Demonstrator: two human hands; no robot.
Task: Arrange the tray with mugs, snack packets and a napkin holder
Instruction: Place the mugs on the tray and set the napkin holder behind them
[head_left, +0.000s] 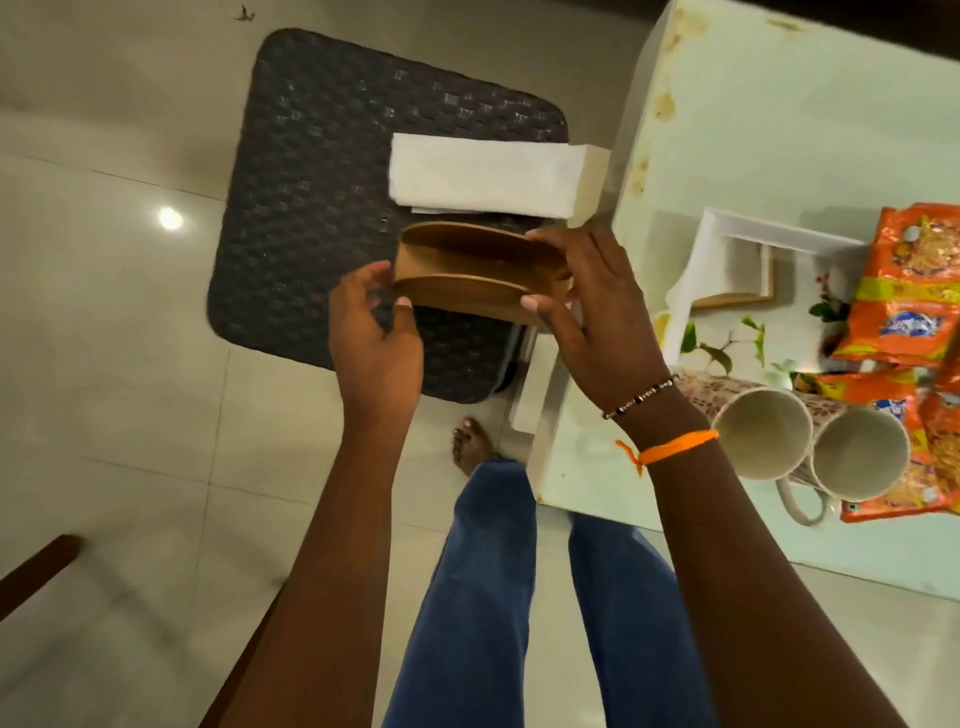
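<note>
Both hands hold a brown wooden napkin holder with two curved side walls, above a dark woven stool. My left hand grips its left end and my right hand grips its right end. The slot between the walls looks bare. A stack of white napkins lies on the stool just beyond the holder. On the table to the right sit a white tray, two patterned mugs lying on their sides, and several orange snack packets.
The dark woven stool stands on the pale tiled floor left of the pale green table. My legs in blue jeans and a bare foot are below the hands. A dark wooden piece sits at lower left.
</note>
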